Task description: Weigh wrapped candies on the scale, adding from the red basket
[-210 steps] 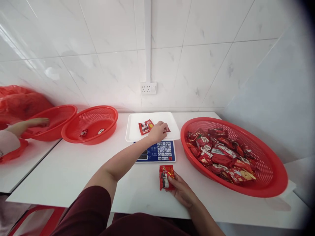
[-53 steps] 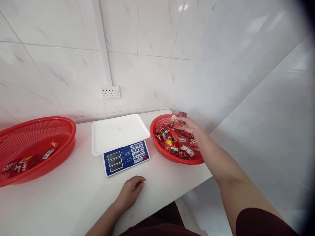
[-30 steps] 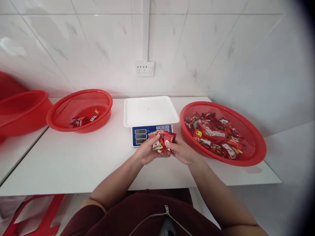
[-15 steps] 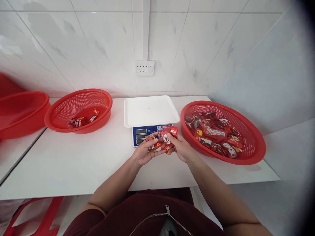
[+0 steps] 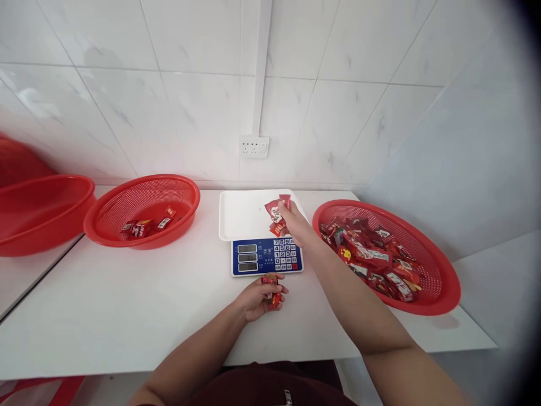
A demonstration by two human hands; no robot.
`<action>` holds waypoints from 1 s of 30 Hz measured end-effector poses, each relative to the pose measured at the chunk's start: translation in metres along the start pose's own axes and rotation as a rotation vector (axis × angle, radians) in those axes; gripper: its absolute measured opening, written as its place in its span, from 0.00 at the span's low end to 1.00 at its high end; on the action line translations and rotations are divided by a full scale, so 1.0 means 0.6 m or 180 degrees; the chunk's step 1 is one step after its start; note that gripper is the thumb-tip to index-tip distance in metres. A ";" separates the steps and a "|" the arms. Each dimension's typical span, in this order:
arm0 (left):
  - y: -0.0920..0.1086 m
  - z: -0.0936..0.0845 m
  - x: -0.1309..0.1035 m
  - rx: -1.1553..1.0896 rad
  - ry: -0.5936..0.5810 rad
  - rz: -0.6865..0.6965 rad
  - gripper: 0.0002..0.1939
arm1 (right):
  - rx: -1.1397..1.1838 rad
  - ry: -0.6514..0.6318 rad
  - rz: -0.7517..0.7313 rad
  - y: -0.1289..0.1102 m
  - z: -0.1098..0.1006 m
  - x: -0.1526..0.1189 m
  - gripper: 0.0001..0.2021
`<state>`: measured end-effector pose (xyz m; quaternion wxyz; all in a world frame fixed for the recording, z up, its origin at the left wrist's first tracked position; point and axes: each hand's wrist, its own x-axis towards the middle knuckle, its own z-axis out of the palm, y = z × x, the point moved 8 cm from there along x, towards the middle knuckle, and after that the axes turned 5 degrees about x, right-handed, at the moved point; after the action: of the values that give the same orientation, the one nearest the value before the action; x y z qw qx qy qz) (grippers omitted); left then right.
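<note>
My right hand (image 5: pixel 291 221) grips red snack packets (image 5: pixel 274 213) above the right side of the white tray (image 5: pixel 239 217) of a digital scale (image 5: pixel 267 258). Closer to me, my left hand (image 5: pixel 258 298) is closed around smaller red packets (image 5: pixel 271 293), just in front of the scale's blue keypad panel. How many packets each hand has cannot be told. To the right, a red basket (image 5: pixel 439 282) holds many red and dark packets (image 5: pixel 372 254). Another red basket (image 5: pixel 99 228), left of the scale, has several packets (image 5: pixel 141 227) at its bottom.
Further red baskets (image 5: pixel 42 214) stand at the far left, beyond a seam in the white table (image 5: pixel 169 316). A tiled wall with a power socket (image 5: pixel 254 147) rises behind the scale. On the right, a grey-white wall (image 5: pixel 486 186) closes off the table's end.
My hands were together over the scale's keypad; now they are apart. The right has moved forward over the tray with its packets, while the left keeps hold of others near the scale's front.
</note>
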<state>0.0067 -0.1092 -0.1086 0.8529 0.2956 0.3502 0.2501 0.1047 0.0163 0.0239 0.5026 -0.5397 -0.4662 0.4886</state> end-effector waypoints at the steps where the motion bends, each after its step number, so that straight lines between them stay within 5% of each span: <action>1: -0.003 -0.001 0.002 0.0027 -0.0007 -0.0011 0.16 | -0.0288 0.0030 -0.0068 -0.005 0.004 0.015 0.18; 6: -0.006 -0.006 0.003 0.0104 0.0013 -0.0019 0.17 | -0.1318 0.0251 -0.0262 -0.006 -0.001 0.054 0.23; 13: -0.017 0.002 0.004 0.0205 -0.0070 -0.0128 0.17 | -0.2241 0.0401 -0.0463 -0.018 -0.016 0.047 0.25; 18: -0.025 -0.008 0.013 0.0245 0.0094 -0.0219 0.14 | -0.2583 0.0135 -0.0579 -0.029 0.000 0.041 0.38; 24: -0.021 -0.008 0.010 0.0194 0.0103 -0.0169 0.13 | -0.0236 0.0344 -0.0027 -0.014 -0.043 0.033 0.21; 30: -0.025 -0.003 0.009 0.0238 0.0114 -0.0208 0.13 | 0.1453 0.0183 0.0248 0.004 -0.045 0.032 0.21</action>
<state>0.0119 -0.1157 -0.1223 0.8426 0.3111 0.3839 0.2141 0.1335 0.0327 0.0207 0.6055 -0.4433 -0.3079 0.5848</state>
